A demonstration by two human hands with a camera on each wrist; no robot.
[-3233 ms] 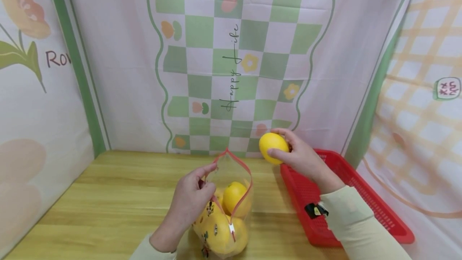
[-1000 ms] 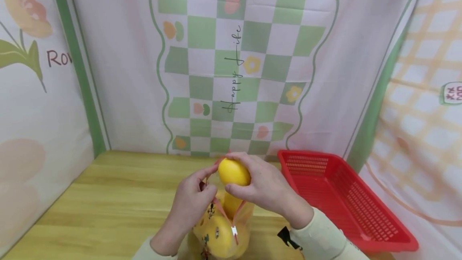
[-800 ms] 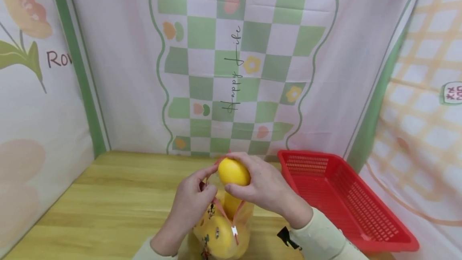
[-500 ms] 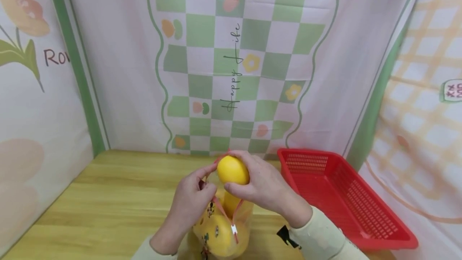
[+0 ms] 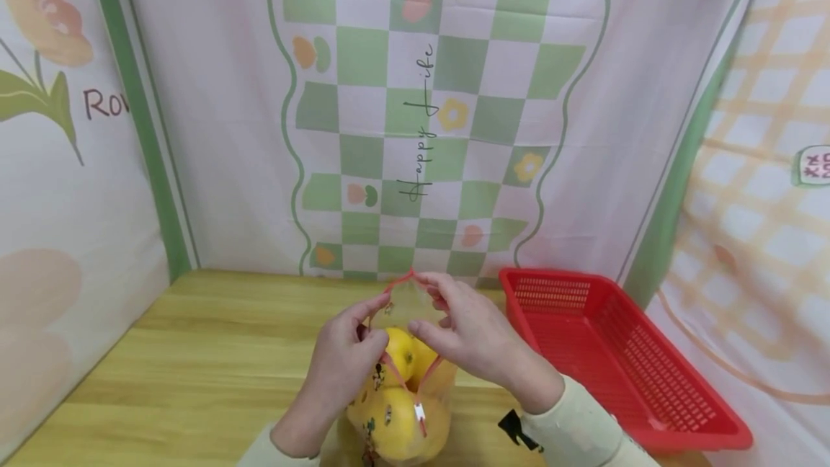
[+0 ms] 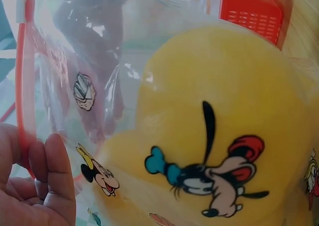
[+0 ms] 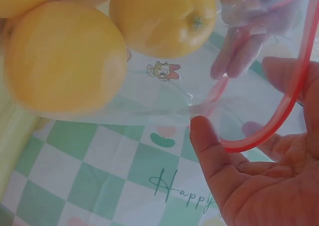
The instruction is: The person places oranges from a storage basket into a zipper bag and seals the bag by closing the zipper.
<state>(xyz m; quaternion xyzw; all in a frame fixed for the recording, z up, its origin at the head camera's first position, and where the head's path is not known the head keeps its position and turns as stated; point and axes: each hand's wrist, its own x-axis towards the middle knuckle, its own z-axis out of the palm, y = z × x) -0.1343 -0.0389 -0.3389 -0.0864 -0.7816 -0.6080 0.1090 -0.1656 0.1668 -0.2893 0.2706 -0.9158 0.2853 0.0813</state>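
Observation:
A clear zip bag (image 5: 403, 303) with cartoon prints and a red zip rim stands on the table, its mouth spread. Several yellow, orange-like citrus fruits (image 5: 395, 352) fill its lower part; one shows a green stem end (image 7: 198, 23) in the right wrist view. My left hand (image 5: 344, 352) pinches the left side of the rim between thumb and fingers. At the right side of the mouth, my right hand (image 5: 476, 330) is spread around the red rim (image 7: 269, 136), fingers loosely bent, with no fruit in it. A white slider (image 5: 418, 411) sits at the rim's near end.
On the right of the wooden table (image 5: 214, 366) stands a red plastic basket (image 5: 583, 337) with slotted walls; no fruit shows in it. Printed cloth (image 5: 415, 114) hangs behind the table and along both sides.
My right hand brought a citrus fruit from the basket side to the bag's mouth, then let it go. That fruit now lies among the others inside. My left hand keeps its hold.

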